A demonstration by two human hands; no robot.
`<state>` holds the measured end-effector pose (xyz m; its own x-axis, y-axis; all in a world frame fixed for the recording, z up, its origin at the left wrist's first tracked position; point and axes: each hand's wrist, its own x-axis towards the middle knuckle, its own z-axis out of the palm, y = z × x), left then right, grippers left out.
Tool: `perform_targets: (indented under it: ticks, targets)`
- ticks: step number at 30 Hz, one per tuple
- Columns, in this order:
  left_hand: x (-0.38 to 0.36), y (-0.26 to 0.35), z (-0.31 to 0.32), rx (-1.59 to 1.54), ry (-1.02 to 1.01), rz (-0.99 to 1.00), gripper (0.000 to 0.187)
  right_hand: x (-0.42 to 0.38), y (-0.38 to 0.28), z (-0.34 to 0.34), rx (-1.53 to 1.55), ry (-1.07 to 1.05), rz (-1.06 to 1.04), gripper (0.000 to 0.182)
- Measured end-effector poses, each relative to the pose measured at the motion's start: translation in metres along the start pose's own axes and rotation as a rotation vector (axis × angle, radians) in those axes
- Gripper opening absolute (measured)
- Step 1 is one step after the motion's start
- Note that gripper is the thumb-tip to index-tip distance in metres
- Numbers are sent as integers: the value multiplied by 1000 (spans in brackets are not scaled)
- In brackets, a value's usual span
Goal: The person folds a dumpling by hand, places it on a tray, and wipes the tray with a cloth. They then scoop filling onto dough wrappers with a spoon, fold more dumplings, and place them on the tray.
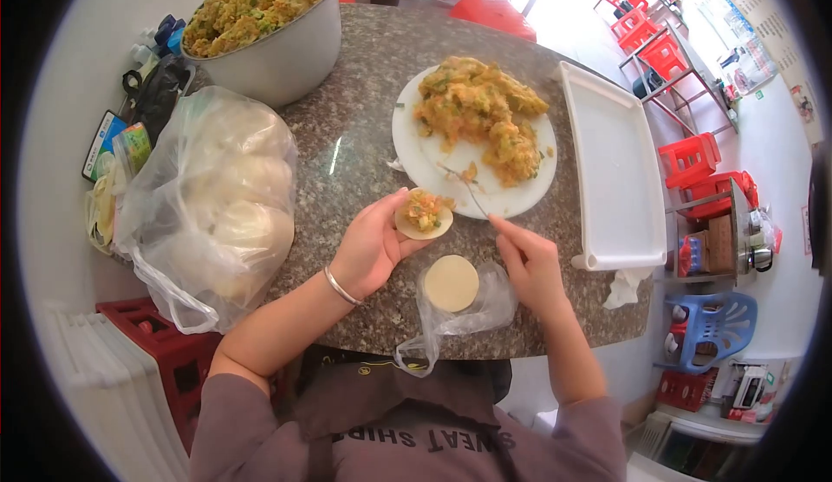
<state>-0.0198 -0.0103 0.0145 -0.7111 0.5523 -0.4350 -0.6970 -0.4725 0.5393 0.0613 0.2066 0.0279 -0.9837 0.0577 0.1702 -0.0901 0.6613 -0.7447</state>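
Note:
My left hand (pixel 371 246) holds a round dough wrapper (pixel 442 223) with a mound of orange and green filling (pixel 424 208) on it. Fingers pinched, my right hand (pixel 530 261) grips a thin metal utensil (pixel 471 192), whose tip reaches over the white plate (pixel 416 148). A large heap of filling (pixel 477 109) lies on that plate. Between my hands and nearer my body, pale round wrappers (pixel 451 283) rest on a clear plastic bag (pixel 485 307). A bracelet circles my left wrist.
A metal bowl (pixel 286 61) full of filling stands at the back left, beside a large plastic bag of pale wrappers (pixel 243 205). To the right lies a white tray (pixel 614 166) near the edge of the speckled table (pixel 347 148). Red stools (pixel 689 159) stand beyond.

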Motion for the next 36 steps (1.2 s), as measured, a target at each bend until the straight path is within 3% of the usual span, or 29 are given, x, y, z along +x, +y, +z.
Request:
perform_targets:
  ticks: [9,18,20,22,24,26,28,30,32,36]
  targets:
    - [4,9,0,69,-26,154,42,9,-4,-6,87,-219,-72,33]
    - [6,9,3,162,-5,145,43,13,8,-12,47,-133,-67,29]
    - [8,1,1,435,-35,379,44,14,11,-18,145,-50,24,28]
    - [7,5,4,429,-3,336,45,20,10,-22,57,11,25,27]
    - [4,7,1,431,25,287,47,24,17,-19,-183,79,-4,23]
    - [6,6,-6,487,-74,307,46,29,17,-14,-231,142,-24,19]
    - [4,4,5,429,-64,323,46,35,14,-13,-211,230,-302,18]
    - [1,2,22,354,-45,339,46,35,-1,-9,-115,185,-240,17]
    - [0,5,38,298,-37,403,45,42,-14,-5,262,-9,-76,17]
    - [5,5,47,400,-38,387,41,52,-19,-5,506,86,38,19]
